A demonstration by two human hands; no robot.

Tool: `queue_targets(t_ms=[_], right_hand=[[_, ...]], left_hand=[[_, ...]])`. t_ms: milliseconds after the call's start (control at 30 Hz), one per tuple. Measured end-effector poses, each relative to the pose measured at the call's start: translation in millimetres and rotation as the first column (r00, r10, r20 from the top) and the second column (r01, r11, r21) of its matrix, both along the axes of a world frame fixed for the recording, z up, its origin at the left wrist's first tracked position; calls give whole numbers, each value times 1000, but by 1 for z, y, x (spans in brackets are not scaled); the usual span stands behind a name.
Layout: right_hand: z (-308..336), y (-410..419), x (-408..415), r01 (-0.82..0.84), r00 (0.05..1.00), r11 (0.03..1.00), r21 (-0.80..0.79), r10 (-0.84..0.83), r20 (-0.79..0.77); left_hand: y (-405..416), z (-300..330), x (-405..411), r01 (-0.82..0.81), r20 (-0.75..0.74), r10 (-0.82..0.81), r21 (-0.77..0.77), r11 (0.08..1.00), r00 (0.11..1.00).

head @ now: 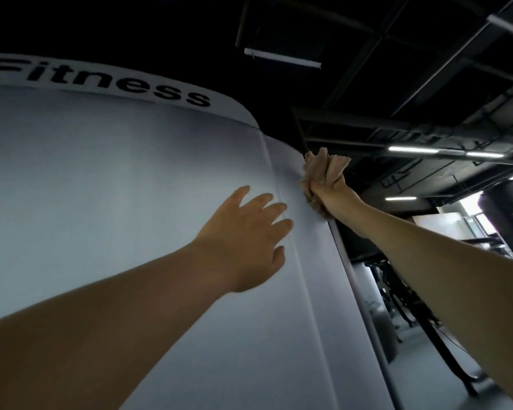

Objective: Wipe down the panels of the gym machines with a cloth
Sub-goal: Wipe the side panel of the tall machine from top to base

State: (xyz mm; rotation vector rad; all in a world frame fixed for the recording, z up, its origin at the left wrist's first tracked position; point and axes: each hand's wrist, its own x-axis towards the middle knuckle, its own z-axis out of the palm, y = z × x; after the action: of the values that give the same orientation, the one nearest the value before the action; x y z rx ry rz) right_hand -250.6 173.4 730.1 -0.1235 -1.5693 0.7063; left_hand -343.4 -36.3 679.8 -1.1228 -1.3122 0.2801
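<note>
While the left hand (243, 241) lies flat on the pale grey panel (116, 179) with its fingers spread and straight, the right hand (330, 195) grips a bunched beige cloth (320, 170), fingers curled tight round it, pressing it against the panel's right edge near the top. Black lettering (101, 81) reading "Fitness" runs along a white band above. Ceiling lights (412, 149) glow beyond.

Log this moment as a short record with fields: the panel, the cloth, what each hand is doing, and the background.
panel: large white machine panel, black "Fitness" lettering along its top
cloth: beige cloth, bunched, pressed on the panel's right edge
right hand: right hand grips the cloth
left hand: left hand flat on the panel, fingers spread
background: dark ceiling with strip lights
</note>
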Motion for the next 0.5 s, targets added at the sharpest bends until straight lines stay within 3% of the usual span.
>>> queue_targets(t_ms=[133,400,500], right_hand=[[-60,6,-3,62,998,998,-31,-61,13],[-191,-8,-2,211,970,962,-172,-185,157],[-225,-14,10,168,961,960,-225,-109,254]], left_hand=[[4,-20,5,-19,22,19,-3,1000,1000],[15,-98,8,-32,53,46,-232,972,998],[13,-117,5,69,95,-47,-241,968,994]])
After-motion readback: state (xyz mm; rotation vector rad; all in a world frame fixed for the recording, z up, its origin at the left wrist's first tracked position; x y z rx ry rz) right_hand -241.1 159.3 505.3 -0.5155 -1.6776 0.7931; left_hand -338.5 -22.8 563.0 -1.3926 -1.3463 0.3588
